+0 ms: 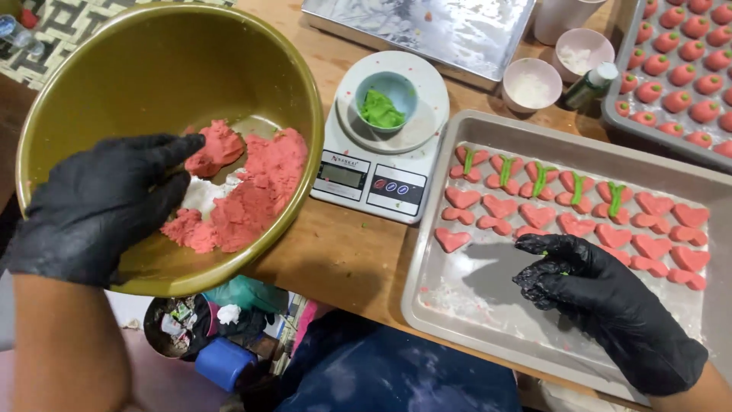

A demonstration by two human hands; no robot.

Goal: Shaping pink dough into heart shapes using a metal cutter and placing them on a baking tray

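While your left hand [99, 206] reaches into the olive-gold bowl [84, 46], its grip closes on a lump of the pink dough [252, 191] heaped there with some white flour [202, 194]. Your right hand [602, 305] hovers over the grey baking tray [473, 297], fingers curled together on nothing I can make out, just beside rows of pink heart pieces [579, 210]. On the table [343, 259], a scale [377, 164] carries a small blue bowl [396, 88] of green dough [380, 111].

Black glove on left hand [99, 206], flour-dusted black glove on right hand [602, 301], bare forearms, dark blue apron
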